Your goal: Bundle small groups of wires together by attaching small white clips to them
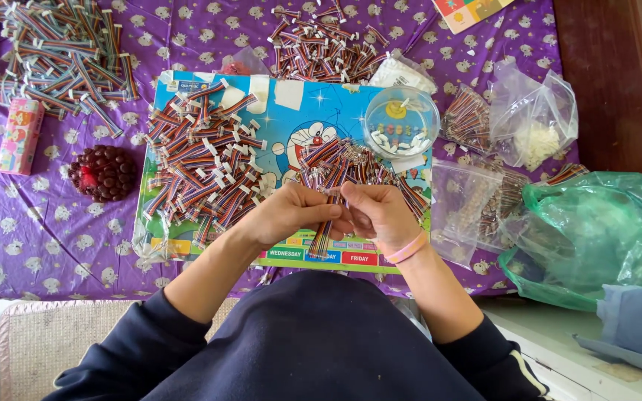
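Two hands are meeting over the near edge of the blue cartoon board (284, 122). Your left hand (291, 214) is curling closed, pinching a striped ribbon cable (321, 236) that is hanging down between your hands. Your right hand (382, 215), wearing a pink wristband (407, 249), is closing its fingers on the same cable from the other side, fingertips touching those of the left. Just beyond your hands, a loose bunch of cables (351, 167) is lying on the board, and a larger heap of cables (202, 163) is covering the board's left half. A clear round tub (401, 122) is sitting at the board's far right corner. On the purple bench cover (39, 230), a dark red beaded piece (102, 172) and a pink carton (19, 137) are lying to the left, and a green plastic bag (596, 230) is sitting to the right.
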